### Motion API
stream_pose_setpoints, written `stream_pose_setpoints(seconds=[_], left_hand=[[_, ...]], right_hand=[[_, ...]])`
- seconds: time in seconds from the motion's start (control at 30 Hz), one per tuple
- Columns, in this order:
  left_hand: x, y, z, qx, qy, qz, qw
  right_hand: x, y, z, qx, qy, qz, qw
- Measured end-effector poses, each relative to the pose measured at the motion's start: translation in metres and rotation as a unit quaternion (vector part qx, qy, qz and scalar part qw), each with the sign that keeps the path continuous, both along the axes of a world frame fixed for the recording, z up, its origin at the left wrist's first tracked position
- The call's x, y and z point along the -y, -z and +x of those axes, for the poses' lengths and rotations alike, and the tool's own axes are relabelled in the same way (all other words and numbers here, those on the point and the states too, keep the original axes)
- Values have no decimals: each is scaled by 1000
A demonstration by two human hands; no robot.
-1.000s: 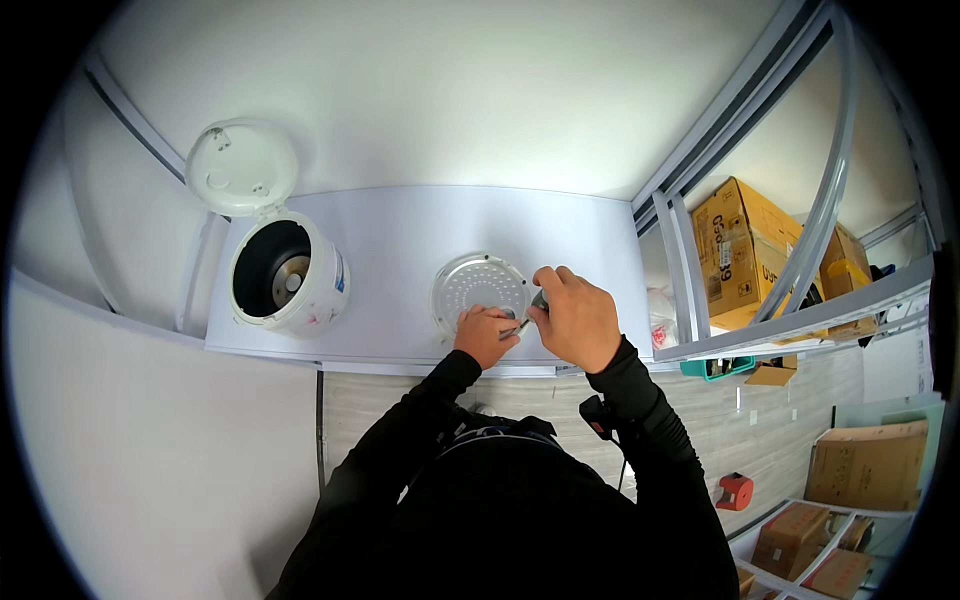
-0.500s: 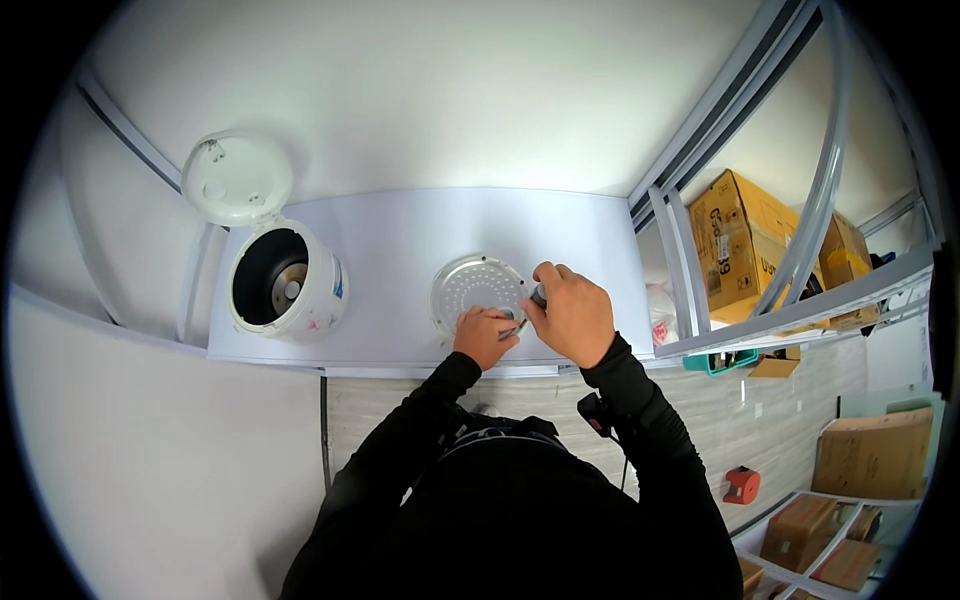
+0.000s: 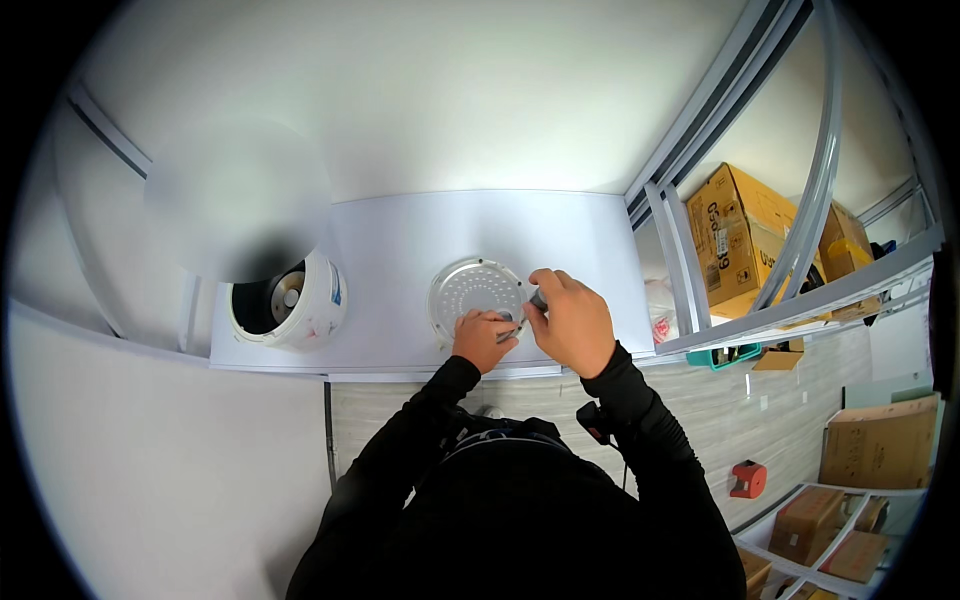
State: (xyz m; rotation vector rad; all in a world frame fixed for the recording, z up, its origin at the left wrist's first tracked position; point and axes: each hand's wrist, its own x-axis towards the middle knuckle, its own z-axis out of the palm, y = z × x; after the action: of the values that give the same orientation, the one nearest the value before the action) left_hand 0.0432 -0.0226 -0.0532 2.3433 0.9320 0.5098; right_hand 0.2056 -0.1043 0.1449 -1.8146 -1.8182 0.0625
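Observation:
A round, perforated metal plate lies on the white table in front of me. My left hand rests over its near right rim, fingers closed around a small grey piece that they mostly hide. Just right of the plate, my right hand is closed in a fist. A short dark grey end, like part of a handle, shows between its thumb and fingers; the rest is covered by the hand. On the left stands a white rice cooker, open, with a dark interior and a metal disc at its bottom.
A pale blurred patch covers the area above the cooker. The white table backs onto a white wall. Cardboard boxes fill a metal-framed shelf on the right, beside a curved clear tube. A red stool stands on the floor.
The pale blurred patch now hides the cooker's raised lid, which showed plainly before. Both hands hold almost the same place at the plate. The view has shifted slightly.

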Motion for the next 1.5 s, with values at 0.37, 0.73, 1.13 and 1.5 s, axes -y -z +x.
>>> stream_pose_setpoints(seconds=[0.37,0.73,1.13,1.5], left_hand=[[3,-13,0,-26,8,-10,1000],[-8,-16,-16,117,-29,-82,989],[-30,-8,-63,-49,-293,15,955],[-39,-8,-59,-92,-305,-27,948]], right_hand=[[9,60,42,-119,137,70,981],[5,134,48,-97,130,10,987],[0,170,33,-6,123,-91,988],[-3,142,18,35,103,-80,991]])
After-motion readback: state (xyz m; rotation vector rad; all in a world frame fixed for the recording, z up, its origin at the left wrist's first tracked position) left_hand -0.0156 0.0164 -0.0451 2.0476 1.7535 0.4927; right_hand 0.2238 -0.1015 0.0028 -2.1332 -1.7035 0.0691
